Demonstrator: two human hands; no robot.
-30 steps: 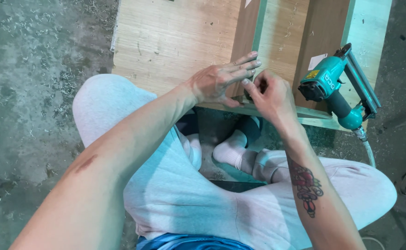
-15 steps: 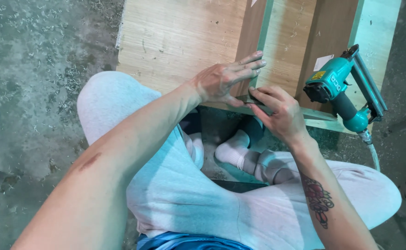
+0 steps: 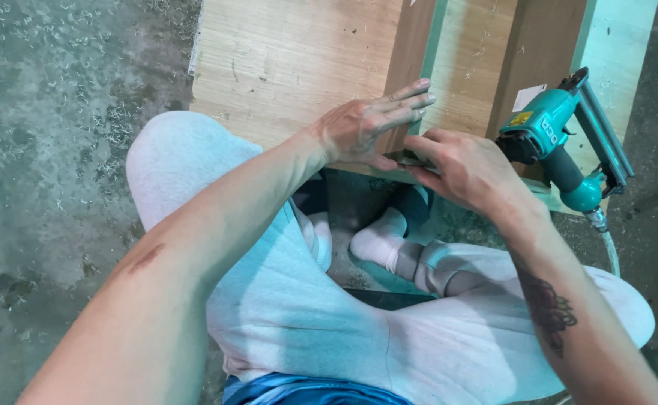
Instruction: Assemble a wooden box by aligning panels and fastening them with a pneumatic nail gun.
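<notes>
Two hands are shown meeting at the near end of a dark wooden strip (image 3: 408,67), whose long axis runs away from the person across a pale wooden panel (image 3: 291,64). The left hand (image 3: 366,127) is laid flat on the strip's near end, fingers extended. The right hand (image 3: 468,169), just to the right, is pinched on a small dark object (image 3: 408,158), possibly a strip of fasteners; it is largely hidden. A teal nail gun (image 3: 558,146) is seen lying just beyond the right hand, untouched.
</notes>
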